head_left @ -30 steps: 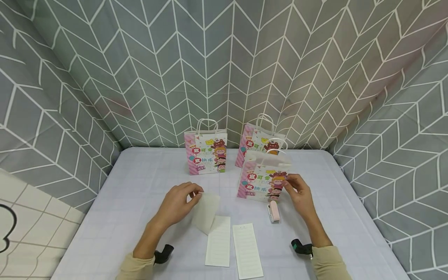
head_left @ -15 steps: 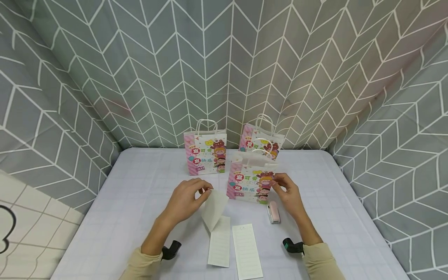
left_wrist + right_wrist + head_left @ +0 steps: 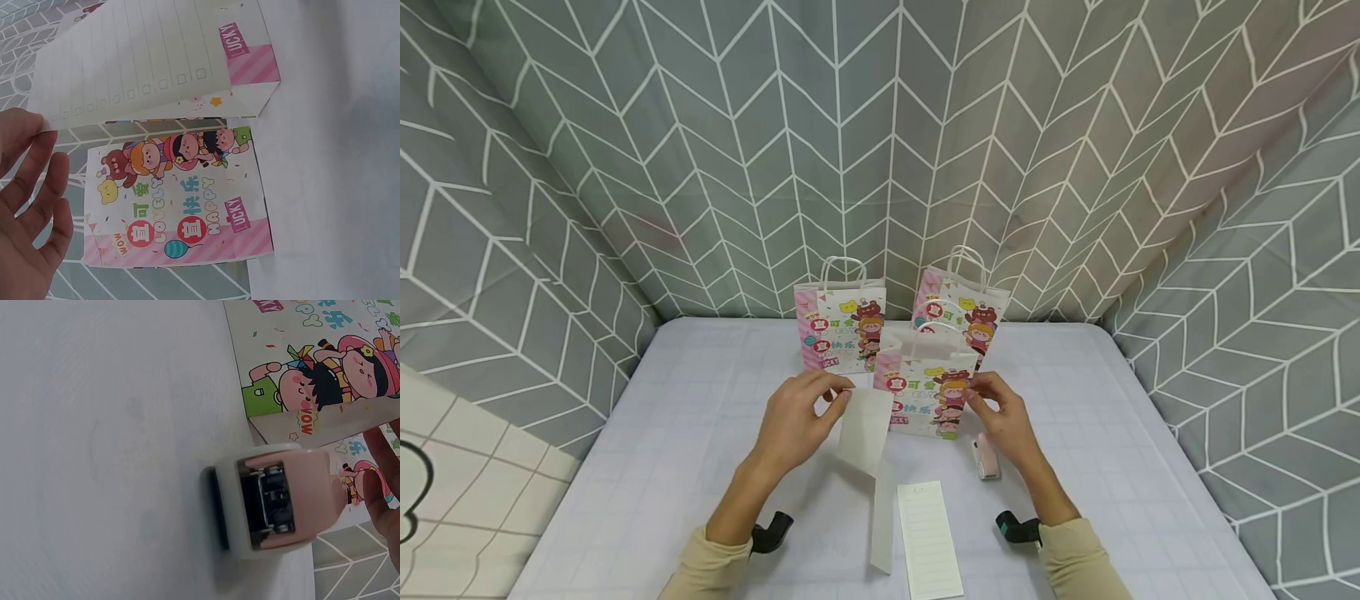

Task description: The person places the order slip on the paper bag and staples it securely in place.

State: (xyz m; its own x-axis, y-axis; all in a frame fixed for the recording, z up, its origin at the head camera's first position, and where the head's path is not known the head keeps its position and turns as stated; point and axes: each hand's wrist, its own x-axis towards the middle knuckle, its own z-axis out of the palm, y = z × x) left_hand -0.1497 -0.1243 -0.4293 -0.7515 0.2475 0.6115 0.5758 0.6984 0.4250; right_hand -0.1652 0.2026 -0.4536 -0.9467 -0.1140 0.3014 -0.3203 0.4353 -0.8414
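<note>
My left hand (image 3: 801, 421) pinches the top corner of a pale sheet of lined paper (image 3: 861, 433). In the left wrist view, a column of small checkboxes runs along this sheet (image 3: 137, 62). A narrow strip of paper (image 3: 882, 517) hangs just below it, turned nearly edge-on. My right hand (image 3: 1003, 417) pinches the right side edge of a small paper gift bag (image 3: 925, 400) with pink stripes and cartoon figures. The sheet overlaps the bag's left side. A pink and white stapler (image 3: 987, 457) lies beside my right hand and looms large in the right wrist view.
Two matching gift bags with white handles stand behind, one on the left (image 3: 840, 325) and one on the right (image 3: 962, 304), partly covered by the front bag. Another lined sheet (image 3: 929, 537) lies flat near the front. A patterned curtain (image 3: 880, 167) surrounds the white-covered table (image 3: 685, 417).
The front bag has slid left with my right hand. My left hand has moved right, bringing the paper against the bag; the paper below has turned from flat to edge-on.
</note>
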